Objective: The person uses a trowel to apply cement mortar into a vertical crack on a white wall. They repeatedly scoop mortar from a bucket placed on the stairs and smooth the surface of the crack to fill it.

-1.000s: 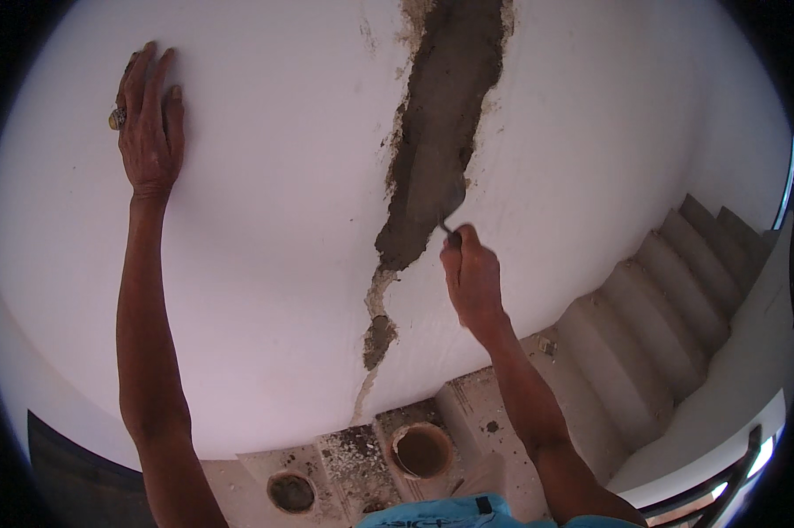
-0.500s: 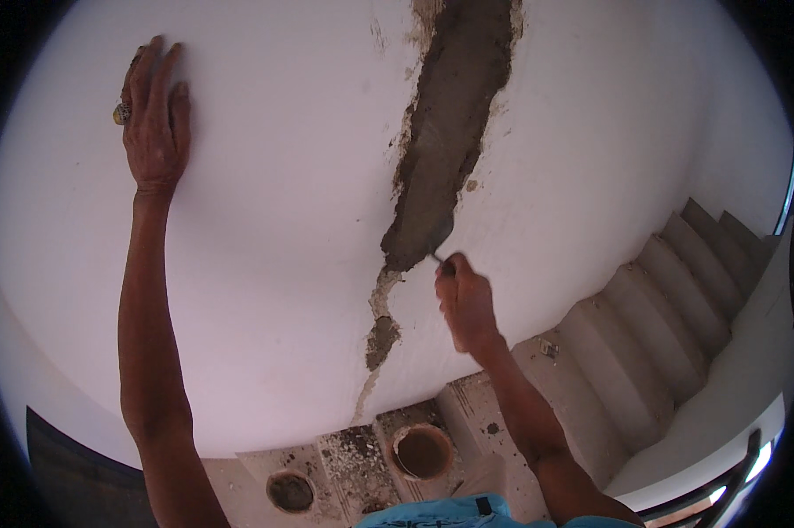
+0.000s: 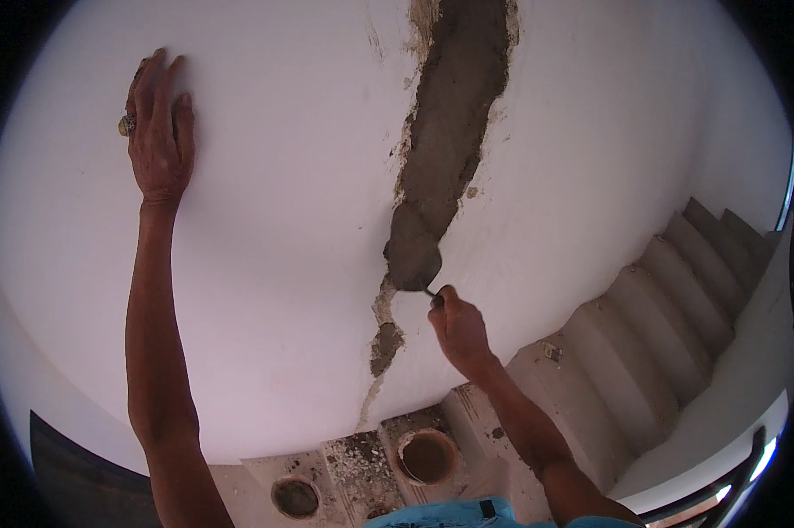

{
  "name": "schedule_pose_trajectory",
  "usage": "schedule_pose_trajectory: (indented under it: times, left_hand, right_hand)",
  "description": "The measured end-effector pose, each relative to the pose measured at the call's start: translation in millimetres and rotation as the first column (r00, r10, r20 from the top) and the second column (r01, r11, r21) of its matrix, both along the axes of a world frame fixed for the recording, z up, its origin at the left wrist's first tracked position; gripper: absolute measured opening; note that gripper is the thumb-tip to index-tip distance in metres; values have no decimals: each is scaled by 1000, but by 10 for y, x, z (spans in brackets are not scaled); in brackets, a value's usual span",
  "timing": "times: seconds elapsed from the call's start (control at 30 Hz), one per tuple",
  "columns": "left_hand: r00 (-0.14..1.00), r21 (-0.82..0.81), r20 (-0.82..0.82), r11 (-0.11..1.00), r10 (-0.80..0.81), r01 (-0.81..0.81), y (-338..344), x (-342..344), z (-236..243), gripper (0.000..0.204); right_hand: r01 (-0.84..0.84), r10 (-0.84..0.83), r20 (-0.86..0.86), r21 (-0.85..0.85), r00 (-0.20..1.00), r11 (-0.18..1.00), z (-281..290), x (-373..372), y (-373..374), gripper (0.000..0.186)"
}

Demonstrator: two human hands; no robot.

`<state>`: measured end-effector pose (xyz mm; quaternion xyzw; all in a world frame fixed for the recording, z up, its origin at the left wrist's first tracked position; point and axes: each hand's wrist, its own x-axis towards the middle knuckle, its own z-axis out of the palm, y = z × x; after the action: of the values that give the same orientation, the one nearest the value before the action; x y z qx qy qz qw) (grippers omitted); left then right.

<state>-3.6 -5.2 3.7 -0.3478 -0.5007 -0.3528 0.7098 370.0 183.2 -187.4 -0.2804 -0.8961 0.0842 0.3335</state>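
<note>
My left hand lies open on the white wall at upper left, wearing a large ring with a pale stone, fingers pointing up. My right hand is closed on the handle of a trowel, whose blade is against the lower part of a long, jagged channel of wet grey mortar running down the wall. Below the blade, the channel narrows into a cracked strip with a small darker patch.
A concrete staircase climbs at the right beside a curved low wall with a dark handrail. At the bottom, splattered steps hold a round tub and a smaller round container. My blue clothing shows at the lower edge.
My right hand and the trowel have moved down and slightly left along the mortar channel. My left hand remains on the wall, appearing slightly shifted rightward in the view.
</note>
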Motion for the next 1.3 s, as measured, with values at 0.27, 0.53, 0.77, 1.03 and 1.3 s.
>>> schedule_pose_trajectory:
  times: [0.27, 0.53, 0.77, 1.03, 1.3]
  left_hand:
    - [1000, -11, -8, 1000, -4, 4, 53, 15, -27, 37]
    - [997, -23, -12, 997, -80, 80, 72, -46, -36, 39]
    - [998, -36, -27, 998, -52, 51, 30, -87, -23, 39]
    - [994, -33, -39, 994, -106, 105, 70, -64, -19, 38]
    - [993, -27, -63, 995, -102, 100, 92, -100, -29, 38]
  right_hand:
    - [105, -80, -257, 87, 963, 991, 742, -250, 443, 21]
    - [99, -96, -70, 38, 993, 994, -646, -151, 267, 22]
    - [5, -4, -101, 9, 995, 1000, -513, 110, 102, 21]
    - [27, -16, -336, 28, 942, 999, 429, -146, 541, 13]
    - [48, -31, -131, 132, 991, 990, -372, -114, 561, 16]
